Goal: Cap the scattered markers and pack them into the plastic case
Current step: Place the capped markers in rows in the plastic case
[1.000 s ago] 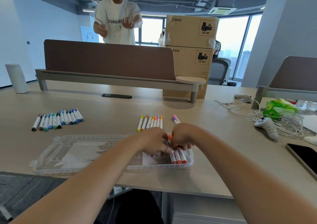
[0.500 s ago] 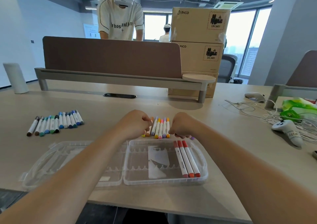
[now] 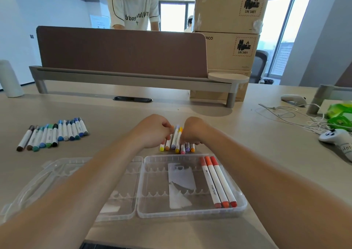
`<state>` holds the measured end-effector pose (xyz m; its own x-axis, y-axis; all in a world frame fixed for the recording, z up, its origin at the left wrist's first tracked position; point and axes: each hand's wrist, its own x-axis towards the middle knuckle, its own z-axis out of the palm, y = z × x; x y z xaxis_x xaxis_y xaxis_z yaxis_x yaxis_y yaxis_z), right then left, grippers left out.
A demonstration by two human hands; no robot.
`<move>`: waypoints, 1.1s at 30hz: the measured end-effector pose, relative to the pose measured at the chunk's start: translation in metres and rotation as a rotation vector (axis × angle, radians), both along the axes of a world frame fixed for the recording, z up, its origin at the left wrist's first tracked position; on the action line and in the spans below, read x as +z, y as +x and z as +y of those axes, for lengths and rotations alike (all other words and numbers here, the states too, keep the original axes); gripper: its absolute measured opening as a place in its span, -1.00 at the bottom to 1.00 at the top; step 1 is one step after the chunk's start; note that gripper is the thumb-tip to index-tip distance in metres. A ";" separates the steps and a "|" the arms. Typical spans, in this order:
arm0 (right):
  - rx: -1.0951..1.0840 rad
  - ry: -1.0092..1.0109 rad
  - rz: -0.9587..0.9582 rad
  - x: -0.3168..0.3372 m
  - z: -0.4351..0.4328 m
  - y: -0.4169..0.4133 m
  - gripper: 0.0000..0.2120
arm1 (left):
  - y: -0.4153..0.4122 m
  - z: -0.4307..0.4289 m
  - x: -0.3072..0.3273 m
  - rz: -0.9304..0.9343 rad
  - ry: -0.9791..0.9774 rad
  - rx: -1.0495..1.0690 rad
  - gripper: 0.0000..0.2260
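Both hands have left the case, where they were a second ago, and moved to its far side. The left hand [image 3: 154, 132] and right hand [image 3: 192, 132] sit side by side, fingers curled down onto the warm-coloured markers [image 3: 177, 146]. Each seems to be pinching into that row, but I cannot tell which pen either one has.

Everything rests on the pale tabletop [image 3: 247, 130]. The plastic case [image 3: 242, 207] lies open right in front of the person, with its clear lid [image 3: 57, 172] folded out flat to the left. A second row, the cool-coloured markers [image 3: 55, 134], lies well apart on the left and no one is touching it. Three red and orange markers [image 3: 217, 182] are lined up against the right wall of the case, and the other slots are unfilled. A paper slip [image 3: 181, 184] lies on the floor of the case beside them.

I take it one pen has just been set down and the next is being picked, so the packing has barely begun. All the pens I can see look capped.
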<state>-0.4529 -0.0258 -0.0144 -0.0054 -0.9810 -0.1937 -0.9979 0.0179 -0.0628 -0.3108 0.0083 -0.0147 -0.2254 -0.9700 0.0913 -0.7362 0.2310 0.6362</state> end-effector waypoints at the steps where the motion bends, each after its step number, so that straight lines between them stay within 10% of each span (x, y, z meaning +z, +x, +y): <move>1: -0.004 0.016 0.012 0.001 0.001 0.002 -0.78 | 0.000 -0.001 -0.001 0.008 0.003 0.003 -0.80; 18: -0.037 0.049 0.071 -0.005 -0.007 0.015 -0.91 | 0.003 0.002 -0.006 0.011 0.016 0.050 -0.80; 33: -0.010 0.268 -0.255 0.031 0.106 -0.038 -0.70 | -0.039 0.063 -0.010 -0.207 -0.060 -0.156 -0.79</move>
